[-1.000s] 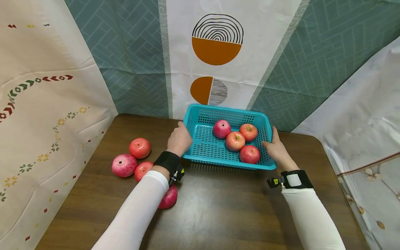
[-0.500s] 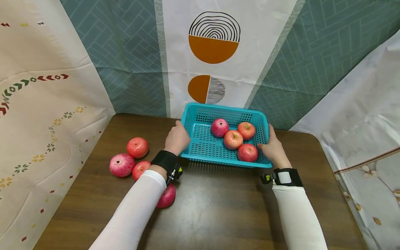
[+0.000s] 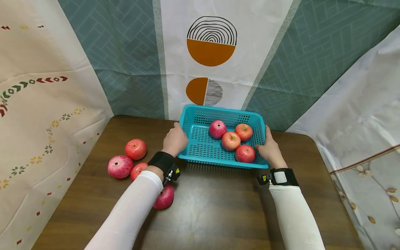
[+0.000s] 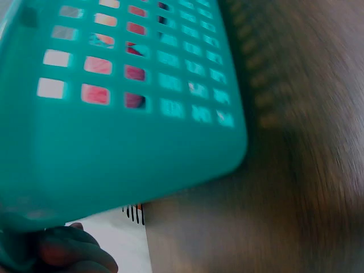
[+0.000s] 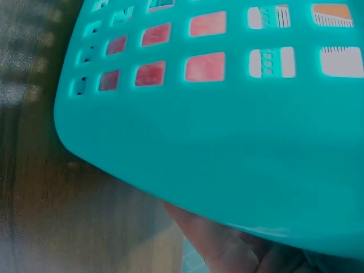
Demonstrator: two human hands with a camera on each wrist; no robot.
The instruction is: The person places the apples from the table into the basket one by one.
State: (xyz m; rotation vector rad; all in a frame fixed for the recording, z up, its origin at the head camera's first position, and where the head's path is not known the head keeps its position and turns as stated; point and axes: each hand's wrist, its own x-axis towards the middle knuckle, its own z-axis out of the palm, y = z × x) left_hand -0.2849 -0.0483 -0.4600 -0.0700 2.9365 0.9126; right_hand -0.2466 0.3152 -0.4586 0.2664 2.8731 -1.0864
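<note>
Your left hand (image 3: 175, 139) and right hand (image 3: 271, 149), well apart, gripped the short ends of the turquoise, rectangular, perforated plastic basket (image 3: 215, 161) near the far edge of the brown wooden table (image 3: 215, 211), likely to balance the four round, reddish fruits (image 3: 231, 141) bunched toward its right end.

A dark wood-grain desk (image 3: 215, 208) stands before a teal-and-white hanging (image 3: 200, 73) printed with orange-and-black circles (image 3: 211, 41), flanked by a cream cloth (image 3: 53, 100) with flower and chevron motifs at left and a white cloth (image 3: 359, 111) with leafy sprigs at right.
</note>
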